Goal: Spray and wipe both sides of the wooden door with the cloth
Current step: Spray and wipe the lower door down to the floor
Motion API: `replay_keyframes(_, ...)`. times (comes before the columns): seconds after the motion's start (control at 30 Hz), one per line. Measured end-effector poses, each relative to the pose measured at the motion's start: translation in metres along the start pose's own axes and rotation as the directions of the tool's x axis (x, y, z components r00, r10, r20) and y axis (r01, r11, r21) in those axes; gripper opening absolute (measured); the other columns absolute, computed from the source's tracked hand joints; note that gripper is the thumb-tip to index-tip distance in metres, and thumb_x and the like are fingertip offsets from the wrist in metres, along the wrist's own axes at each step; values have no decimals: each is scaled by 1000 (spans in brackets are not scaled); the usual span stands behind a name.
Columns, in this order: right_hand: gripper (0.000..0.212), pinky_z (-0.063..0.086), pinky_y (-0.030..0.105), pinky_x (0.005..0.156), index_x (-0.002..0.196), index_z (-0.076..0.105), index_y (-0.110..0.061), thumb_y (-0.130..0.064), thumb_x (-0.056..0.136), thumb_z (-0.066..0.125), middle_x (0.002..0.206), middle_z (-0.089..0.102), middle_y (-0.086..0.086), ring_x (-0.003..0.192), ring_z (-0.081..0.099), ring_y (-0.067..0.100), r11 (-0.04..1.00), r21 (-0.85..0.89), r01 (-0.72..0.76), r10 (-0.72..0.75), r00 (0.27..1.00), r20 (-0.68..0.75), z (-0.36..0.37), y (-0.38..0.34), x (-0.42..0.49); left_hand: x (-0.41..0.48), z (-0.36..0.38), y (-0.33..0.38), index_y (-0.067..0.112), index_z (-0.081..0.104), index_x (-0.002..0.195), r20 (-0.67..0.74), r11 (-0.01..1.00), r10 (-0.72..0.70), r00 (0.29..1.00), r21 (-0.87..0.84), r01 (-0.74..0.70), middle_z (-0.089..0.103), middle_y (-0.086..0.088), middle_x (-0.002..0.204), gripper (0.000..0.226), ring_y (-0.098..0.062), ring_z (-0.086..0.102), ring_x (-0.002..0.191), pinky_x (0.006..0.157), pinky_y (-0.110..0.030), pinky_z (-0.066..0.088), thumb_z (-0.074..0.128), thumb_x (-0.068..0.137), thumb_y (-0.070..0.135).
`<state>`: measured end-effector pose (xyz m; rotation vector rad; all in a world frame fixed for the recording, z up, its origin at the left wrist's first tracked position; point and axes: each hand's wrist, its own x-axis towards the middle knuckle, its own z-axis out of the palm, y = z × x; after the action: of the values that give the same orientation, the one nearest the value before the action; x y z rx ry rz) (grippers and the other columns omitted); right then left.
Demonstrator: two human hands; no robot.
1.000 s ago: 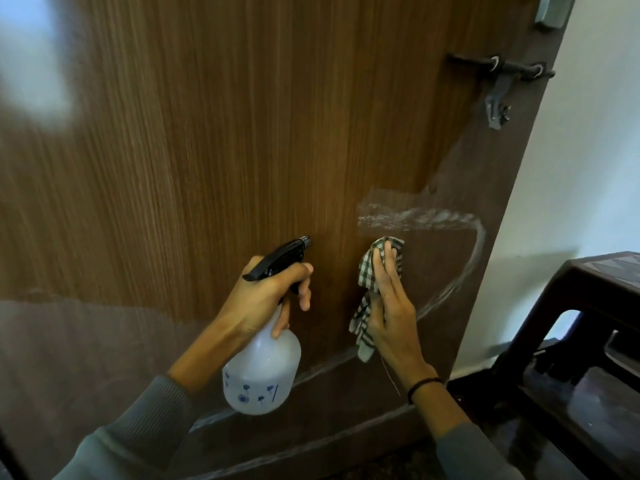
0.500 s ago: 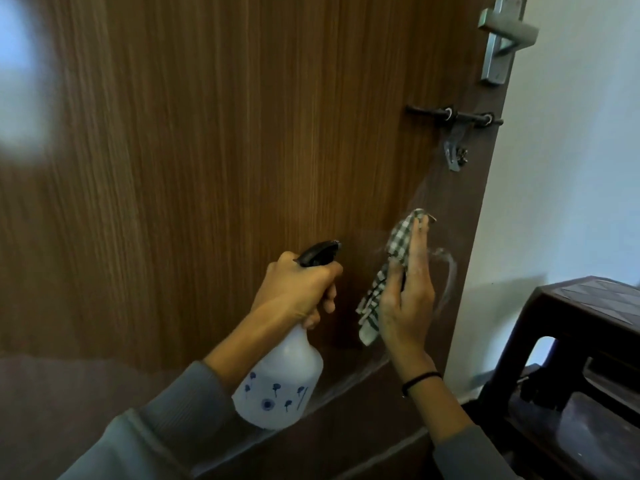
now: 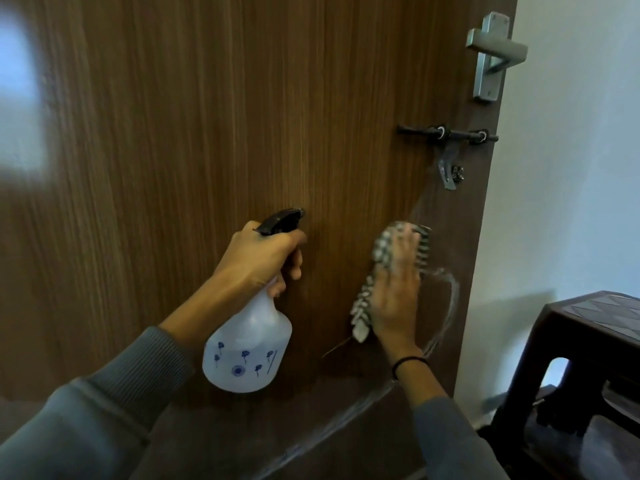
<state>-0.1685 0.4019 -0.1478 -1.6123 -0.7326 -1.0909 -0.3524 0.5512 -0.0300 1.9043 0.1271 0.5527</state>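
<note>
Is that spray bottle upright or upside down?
Upright, slightly tilted: the spray bottle hangs below the left hand, its black nozzle on top, pointing at the door.

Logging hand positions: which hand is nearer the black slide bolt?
Right. The right hand, pressing the cloth on the door, is just below the slide bolt; the left hand, gripping the spray bottle, is farther left.

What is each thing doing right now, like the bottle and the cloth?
wooden door, streaked wet beside the cloth and lower down.
spray bottle, tilted, nozzle toward the door, gripped by the left hand.
cloth, pressed against the door under the right hand.
door handle, level, untouched.
bolt, hasp hanging down.
</note>
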Motion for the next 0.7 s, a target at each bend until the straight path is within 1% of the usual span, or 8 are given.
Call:
replay_keyframes(0.1,56,13,53,126,158,8,-35,-30,108,31,170,5,-6,156,-1,9,963,115,-243,253,963,-89,-3,11,0,0,-1,-2,0,63,86,36,999,5,999,-54,-3,65,-15,70,30,-18,39,32,39,-26,37,57,100,25)
replay_keyframes(0.27,57,6,46,128,161,10,-25,-34,107,26,170,-1,-5,156,-6,9,912,192,-362,385,917,-102,8,-21,-2,-1,0,1,1,63,83,28,994,14,999,-109,-11,65,-15,71,30,-18,37,32,37,-24,37,56,100,25)
replay_keyframes(0.33,57,5,45,128,162,10,-23,-32,108,26,171,-3,-4,156,-8,11,941,175,-290,303,952,-51,13,-40,-8,-1,0,0,1,63,81,29,995,16,999,-103,-13,65,-15,71,31,-18,37,32,37,-24,37,56,100,25)
replay_keyframes(0.4,56,6,46,126,162,13,-21,-26,109,31,171,-4,-5,156,-9,16,990,104,-96,89,993,71,15,-52,-16,0,0,-1,2,63,79,29,995,21,999,-97,-19,66,-14,72,32,-18,37,32,38,-25,37,56,100,26)
replay_keyframes(0.47,60,10,51,125,162,16,-20,-14,107,40,171,0,-4,157,-7,21,990,28,137,-140,968,207,13,-46,-16,-1,-1,-3,3,63,77,29,996,24,999,-86,-21,66,-14,72,33,-18,37,32,39,-26,37,57,100,27)
replay_keyframes(0.53,68,15,57,124,161,17,-22,-6,103,48,171,3,-3,157,-2,22,964,2,265,-255,927,276,6,-32,-7,0,-2,-4,3,63,77,22,996,22,1000,-88,-20,66,-13,71,34,-18,37,32,39,-26,36,57,100,27)
replay_keyframes(0.6,69,16,55,125,161,16,-24,-7,102,49,170,7,-3,157,2,22,963,3,269,-261,933,247,2,-20,-2,-1,-1,-6,1,63,78,17,995,32,999,-97,-30,65,-14,70,33,-18,37,31,38,-25,36,56,100,25)
replay_keyframes(0.7,61,12,46,126,160,15,-26,-17,106,42,170,7,-5,157,1,20,993,2,120,-119,982,145,3,-22,-12,-2,0,-7,0,63,80,19,991,53,998,-121,-50,65,-13,71,33,-18,37,32,36,-22,36,56,101,25)
